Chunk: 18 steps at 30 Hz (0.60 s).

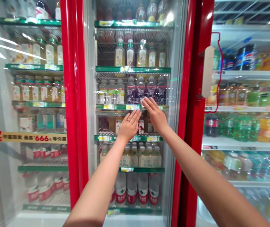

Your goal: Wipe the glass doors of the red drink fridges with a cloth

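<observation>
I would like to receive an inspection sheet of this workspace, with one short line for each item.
Surface: upright glass of a drinks cooler, with light reflections.
Job's things: dark purple bottles behind the glass, near the right hand.
Clutter: nothing seen.
Hands: left hand lower, fingers extended, ring on one finger; right hand higher, fingers extended, a pale patch at its fingertips unclear. Contact with the glass cannot be told.
Cables: a thin red line beside the pale handle; whether cable, unclear.
Surroundings: red frames, more stocked shelves both sides.

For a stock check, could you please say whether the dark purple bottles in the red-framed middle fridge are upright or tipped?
Upright: the dark purple bottles stand with necks upward, above the green shelf edge.
</observation>
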{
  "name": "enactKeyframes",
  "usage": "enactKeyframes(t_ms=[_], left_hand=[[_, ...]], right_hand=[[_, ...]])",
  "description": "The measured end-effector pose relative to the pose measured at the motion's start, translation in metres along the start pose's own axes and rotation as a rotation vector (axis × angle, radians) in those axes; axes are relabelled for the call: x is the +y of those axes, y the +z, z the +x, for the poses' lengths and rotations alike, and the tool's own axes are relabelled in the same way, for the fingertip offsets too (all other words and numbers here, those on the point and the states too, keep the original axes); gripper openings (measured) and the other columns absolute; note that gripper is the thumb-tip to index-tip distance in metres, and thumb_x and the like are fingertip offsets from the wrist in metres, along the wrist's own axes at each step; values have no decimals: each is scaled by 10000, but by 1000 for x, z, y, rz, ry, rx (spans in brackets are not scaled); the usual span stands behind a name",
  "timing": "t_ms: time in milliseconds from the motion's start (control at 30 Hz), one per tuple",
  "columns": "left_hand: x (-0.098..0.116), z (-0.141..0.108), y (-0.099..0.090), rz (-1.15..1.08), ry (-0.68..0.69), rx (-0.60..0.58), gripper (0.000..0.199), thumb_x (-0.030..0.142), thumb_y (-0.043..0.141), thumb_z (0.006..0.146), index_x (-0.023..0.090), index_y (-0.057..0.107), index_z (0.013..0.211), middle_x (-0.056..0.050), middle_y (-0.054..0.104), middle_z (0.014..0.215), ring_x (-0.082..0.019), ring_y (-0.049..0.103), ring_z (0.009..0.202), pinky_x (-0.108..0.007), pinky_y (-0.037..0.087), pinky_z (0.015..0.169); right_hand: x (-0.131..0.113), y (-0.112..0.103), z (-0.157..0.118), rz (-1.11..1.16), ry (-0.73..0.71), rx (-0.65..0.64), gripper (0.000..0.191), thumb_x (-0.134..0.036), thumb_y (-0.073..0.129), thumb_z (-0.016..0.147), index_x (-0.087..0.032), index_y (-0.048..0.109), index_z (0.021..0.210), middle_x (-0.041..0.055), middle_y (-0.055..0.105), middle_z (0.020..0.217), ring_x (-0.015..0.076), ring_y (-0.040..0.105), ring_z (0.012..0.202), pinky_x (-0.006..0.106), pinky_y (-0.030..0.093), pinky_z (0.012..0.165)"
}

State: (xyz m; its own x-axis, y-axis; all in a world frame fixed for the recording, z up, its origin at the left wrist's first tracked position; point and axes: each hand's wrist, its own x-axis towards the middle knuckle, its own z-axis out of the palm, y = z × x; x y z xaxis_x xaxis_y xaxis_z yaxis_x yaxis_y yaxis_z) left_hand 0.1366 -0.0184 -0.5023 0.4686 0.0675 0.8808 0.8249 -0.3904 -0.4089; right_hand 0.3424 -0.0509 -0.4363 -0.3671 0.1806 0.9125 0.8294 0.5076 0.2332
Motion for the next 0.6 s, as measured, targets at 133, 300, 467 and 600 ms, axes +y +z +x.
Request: enactKeyframes(t_ms=[133,300,467,600], left_hand=[[1,0,1,5,-5,8,823,171,453,1042,206,43,1755,-62,354,1772,-205,372,1650,-402,311,1364],[0,0,3,14,4,24,785,179,440,1053,189,88,1755,-66,358,1770,-201,367,1653,-404,318,1361],[0,-1,3,-4,-7,19,804,176,455,1047,209,79,1757,-64,357,1769,-207,371,1650,-409,304,1370],[0,0,4,-18,-4,32,794,171,449,1049,207,91,1758,-64,363,1766,-200,361,1653,-412,294,1378]], right_hand=[[6,0,-4,-23,79,90,916,49,357,974,-419,168,1738,-37,386,1772,253,274,1678,585,437,1322],[-1,6,-15,-27,50,59,902,53,357,970,-383,194,1743,-13,391,1771,242,251,1683,547,413,1343],[9,0,-13,-34,27,50,954,76,363,947,-431,182,1734,-46,394,1766,245,285,1673,553,452,1322],[17,-3,-28,-53,98,116,994,94,342,933,-442,97,1733,-35,384,1773,257,268,1673,602,444,1317]])
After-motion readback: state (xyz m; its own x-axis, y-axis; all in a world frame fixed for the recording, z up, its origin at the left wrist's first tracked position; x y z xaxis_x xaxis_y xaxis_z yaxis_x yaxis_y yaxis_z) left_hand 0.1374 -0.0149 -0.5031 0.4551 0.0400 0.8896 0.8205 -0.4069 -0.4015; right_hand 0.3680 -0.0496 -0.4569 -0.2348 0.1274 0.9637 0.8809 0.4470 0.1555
